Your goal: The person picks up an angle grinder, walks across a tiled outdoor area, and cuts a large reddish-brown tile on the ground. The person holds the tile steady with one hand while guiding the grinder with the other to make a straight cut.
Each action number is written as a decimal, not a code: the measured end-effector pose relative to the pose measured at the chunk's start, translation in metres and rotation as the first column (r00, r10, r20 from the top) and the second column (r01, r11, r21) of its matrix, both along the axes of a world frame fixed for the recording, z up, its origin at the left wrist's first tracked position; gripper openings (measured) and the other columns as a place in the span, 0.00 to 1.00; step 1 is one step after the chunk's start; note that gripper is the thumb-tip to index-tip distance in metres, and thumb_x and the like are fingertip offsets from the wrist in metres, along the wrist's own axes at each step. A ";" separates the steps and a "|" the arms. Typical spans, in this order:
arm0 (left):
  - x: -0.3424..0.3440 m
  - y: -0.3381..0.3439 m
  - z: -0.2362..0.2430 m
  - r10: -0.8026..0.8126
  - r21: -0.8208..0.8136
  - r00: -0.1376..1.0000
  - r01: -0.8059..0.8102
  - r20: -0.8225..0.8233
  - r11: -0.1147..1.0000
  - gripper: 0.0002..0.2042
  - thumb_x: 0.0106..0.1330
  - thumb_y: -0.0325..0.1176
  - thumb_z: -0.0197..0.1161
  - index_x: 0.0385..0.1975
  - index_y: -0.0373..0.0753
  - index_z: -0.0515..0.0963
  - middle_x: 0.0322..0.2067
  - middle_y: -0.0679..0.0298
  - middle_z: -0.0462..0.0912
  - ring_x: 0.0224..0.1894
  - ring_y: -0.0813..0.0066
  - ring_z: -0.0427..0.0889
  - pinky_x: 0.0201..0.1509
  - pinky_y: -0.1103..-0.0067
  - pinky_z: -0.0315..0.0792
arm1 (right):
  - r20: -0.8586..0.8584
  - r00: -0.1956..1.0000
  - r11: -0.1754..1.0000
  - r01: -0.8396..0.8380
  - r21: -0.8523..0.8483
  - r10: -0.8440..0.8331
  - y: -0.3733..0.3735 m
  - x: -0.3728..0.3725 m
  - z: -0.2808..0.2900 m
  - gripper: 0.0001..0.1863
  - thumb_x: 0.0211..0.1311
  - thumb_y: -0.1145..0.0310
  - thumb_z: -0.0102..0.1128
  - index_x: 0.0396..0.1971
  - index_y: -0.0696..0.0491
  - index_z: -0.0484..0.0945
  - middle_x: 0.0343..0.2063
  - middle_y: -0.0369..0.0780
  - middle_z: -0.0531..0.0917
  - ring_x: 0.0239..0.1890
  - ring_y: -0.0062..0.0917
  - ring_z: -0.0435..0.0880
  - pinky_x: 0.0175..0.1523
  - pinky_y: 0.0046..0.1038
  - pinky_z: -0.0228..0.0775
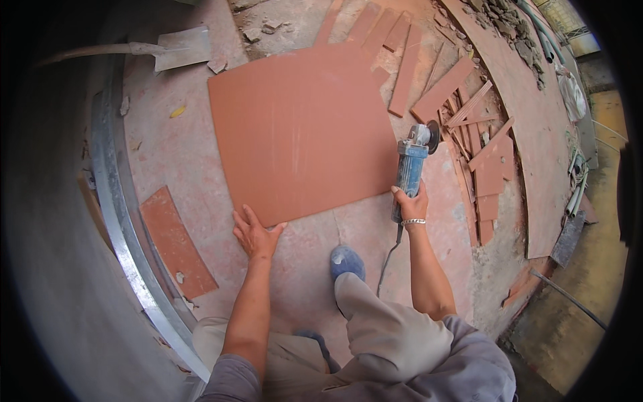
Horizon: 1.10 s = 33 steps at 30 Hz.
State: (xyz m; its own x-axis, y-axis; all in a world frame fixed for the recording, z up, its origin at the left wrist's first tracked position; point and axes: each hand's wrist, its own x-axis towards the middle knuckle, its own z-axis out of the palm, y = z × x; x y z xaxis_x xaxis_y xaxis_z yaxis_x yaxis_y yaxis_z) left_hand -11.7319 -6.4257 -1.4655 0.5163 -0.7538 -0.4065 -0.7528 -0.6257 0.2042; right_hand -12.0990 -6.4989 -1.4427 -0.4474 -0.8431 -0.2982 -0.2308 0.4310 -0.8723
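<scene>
A large square red tile (301, 134) lies before me on the dusty floor. At its near left corner rests my left hand (255, 234), fingers spread, the thumb along the near edge. My right hand (413, 202) is wrapped round the body of a blue angle grinder (409, 164), held upright by the tile's near right corner. The grinder's dark disc (434, 136) points away from me and to the right. From its lower end a black cord (388, 260) runs down toward my legs. I cannot tell whether the disc is spinning.
Cut red tile strips (437, 94) are heaped at the far right. A narrow tile piece (177, 242) lies at left, beside a long metal bar (124, 244). A shovel (182, 49) lies at the far left. Rubble (506, 30) sits at the far right. My blue shoe (347, 262) is near the tile.
</scene>
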 end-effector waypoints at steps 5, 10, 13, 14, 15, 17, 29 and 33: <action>0.009 -0.001 0.001 -0.016 0.014 0.999 0.017 -0.052 1.000 0.55 0.55 0.55 0.77 0.79 0.42 0.51 0.77 0.40 0.46 0.71 0.37 0.57 0.74 0.56 0.63 | 0.018 0.996 0.992 0.087 -0.095 -0.085 -0.021 -0.020 -0.014 0.31 0.54 0.69 0.75 0.57 0.60 0.73 0.27 0.35 0.82 0.23 0.20 0.79 0.31 0.25 0.73; 0.014 -0.003 0.003 0.037 0.036 0.992 -0.032 -0.119 0.999 0.51 0.61 0.53 0.72 0.79 0.39 0.51 0.76 0.39 0.47 0.73 0.38 0.56 0.75 0.57 0.61 | 0.118 0.985 0.982 0.142 -0.127 -0.127 -0.083 -0.027 -0.025 0.21 0.56 0.70 0.73 0.47 0.58 0.76 0.26 0.36 0.81 0.21 0.21 0.78 0.29 0.26 0.72; 0.018 -0.005 0.004 0.045 0.024 0.989 -0.042 -0.141 0.999 0.51 0.62 0.51 0.72 0.79 0.40 0.49 0.76 0.39 0.48 0.73 0.38 0.56 0.75 0.57 0.62 | 0.183 0.978 0.977 0.134 -0.163 -0.104 -0.124 -0.025 -0.035 0.15 0.57 0.69 0.71 0.39 0.56 0.75 0.25 0.37 0.81 0.21 0.22 0.79 0.29 0.26 0.71; 0.020 -0.006 0.006 0.060 0.014 0.986 -0.059 -0.157 0.998 0.51 0.61 0.50 0.73 0.79 0.40 0.49 0.75 0.39 0.48 0.73 0.38 0.56 0.75 0.57 0.63 | 0.183 0.976 0.975 0.149 -0.164 -0.118 -0.135 -0.024 -0.040 0.15 0.57 0.68 0.71 0.39 0.56 0.75 0.25 0.37 0.82 0.21 0.22 0.79 0.29 0.26 0.71; 0.020 -0.008 0.009 0.090 0.020 0.979 -0.088 -0.181 0.996 0.52 0.61 0.50 0.73 0.80 0.40 0.48 0.75 0.39 0.49 0.73 0.39 0.56 0.75 0.57 0.63 | 0.163 0.980 0.978 0.139 -0.156 -0.113 -0.145 -0.024 -0.045 0.15 0.57 0.67 0.71 0.39 0.56 0.76 0.26 0.37 0.82 0.21 0.22 0.78 0.29 0.26 0.71; 0.020 -0.011 0.017 0.025 0.073 0.990 -0.015 -0.137 0.997 0.54 0.59 0.48 0.76 0.80 0.41 0.48 0.75 0.40 0.50 0.74 0.38 0.55 0.74 0.57 0.65 | 0.167 0.981 0.978 0.128 -0.162 -0.100 -0.161 -0.021 -0.054 0.16 0.56 0.66 0.71 0.40 0.56 0.76 0.27 0.37 0.82 0.21 0.22 0.78 0.29 0.26 0.71; 0.021 -0.006 -0.012 -0.051 -0.029 0.999 0.050 -0.018 0.998 0.58 0.47 0.40 0.86 0.78 0.44 0.54 0.74 0.44 0.54 0.67 0.42 0.64 0.68 0.59 0.70 | 0.311 0.932 0.974 0.216 -0.073 -0.183 -0.193 -0.009 -0.061 0.22 0.57 0.63 0.73 0.48 0.57 0.79 0.33 0.36 0.84 0.29 0.23 0.81 0.36 0.29 0.74; 0.022 -0.030 -0.012 0.003 -0.053 0.999 -0.005 -0.038 0.999 0.57 0.47 0.37 0.86 0.78 0.42 0.55 0.73 0.44 0.57 0.66 0.41 0.65 0.67 0.60 0.71 | 0.323 0.934 0.982 0.181 -0.056 -0.154 -0.234 -0.002 -0.075 0.26 0.55 0.60 0.75 0.49 0.59 0.78 0.37 0.38 0.85 0.34 0.24 0.83 0.41 0.30 0.76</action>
